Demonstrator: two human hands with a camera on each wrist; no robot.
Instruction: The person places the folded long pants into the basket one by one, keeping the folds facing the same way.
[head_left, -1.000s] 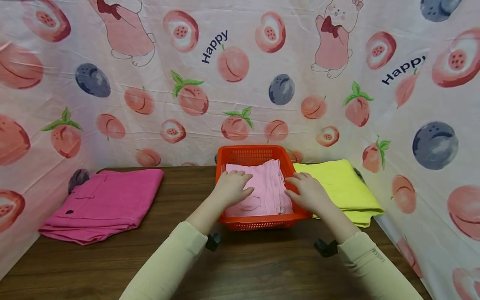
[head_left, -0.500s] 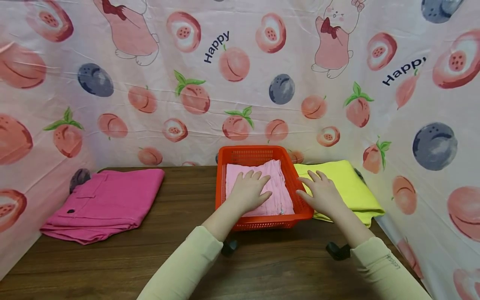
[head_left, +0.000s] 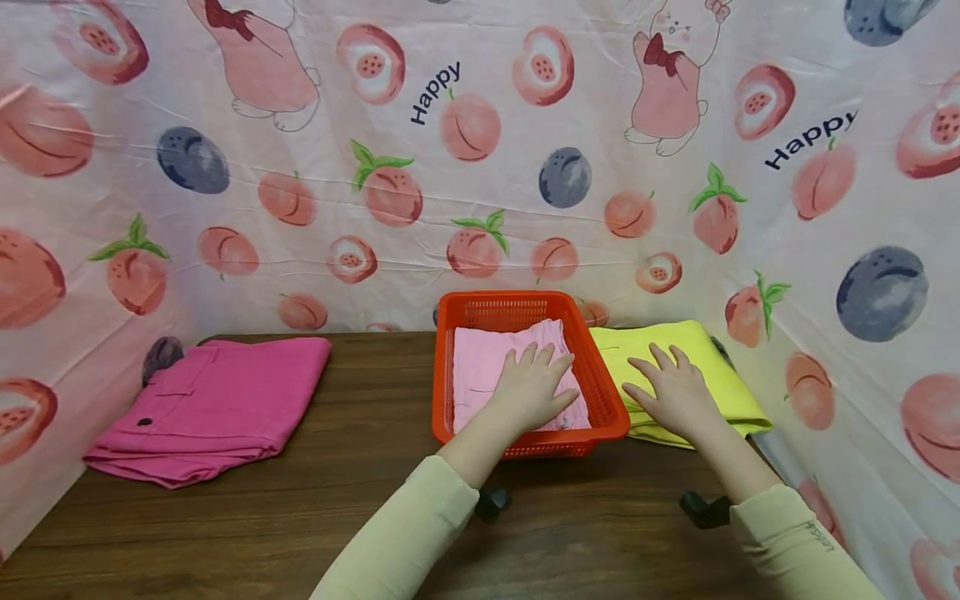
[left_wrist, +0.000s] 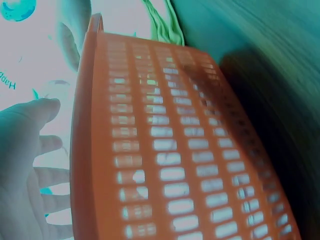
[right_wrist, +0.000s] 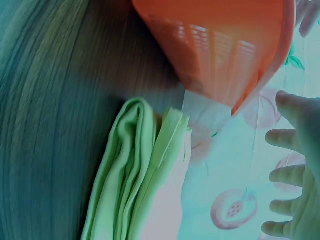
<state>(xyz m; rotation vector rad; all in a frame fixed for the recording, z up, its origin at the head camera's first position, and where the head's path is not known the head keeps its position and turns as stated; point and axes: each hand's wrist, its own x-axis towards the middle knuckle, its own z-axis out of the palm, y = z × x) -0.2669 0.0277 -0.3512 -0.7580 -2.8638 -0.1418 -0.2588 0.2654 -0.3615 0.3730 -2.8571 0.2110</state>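
Observation:
In the head view an orange-red plastic basket (head_left: 444,383) stands at the back middle of the table, with a folded light pink garment (head_left: 480,358) lying in it. My left hand (head_left: 528,392) hovers over the basket's front part with fingers spread, overlapping the pink cloth. To its right, my right hand (head_left: 671,396) is held over a folded yellow garment (head_left: 708,367), fingers spread and holding nothing. The left wrist view shows the basket's slotted wall (left_wrist: 170,145) beside the spread left fingers (left_wrist: 52,175). In the right wrist view the right fingers (right_wrist: 287,175) are extended above the yellow folds (right_wrist: 130,170).
A folded magenta garment (head_left: 217,408) with a dark button lies on the left of the wooden table (head_left: 360,467). A fruit-and-rabbit printed cloth (head_left: 300,167) hangs round the back and sides. The basket's right edge adjoins the yellow garment.
Both hands have moved right: the left from the basket's left side to over its right front, the right from the basket's right rim to over the yellow garment. Basket and garments stay put.

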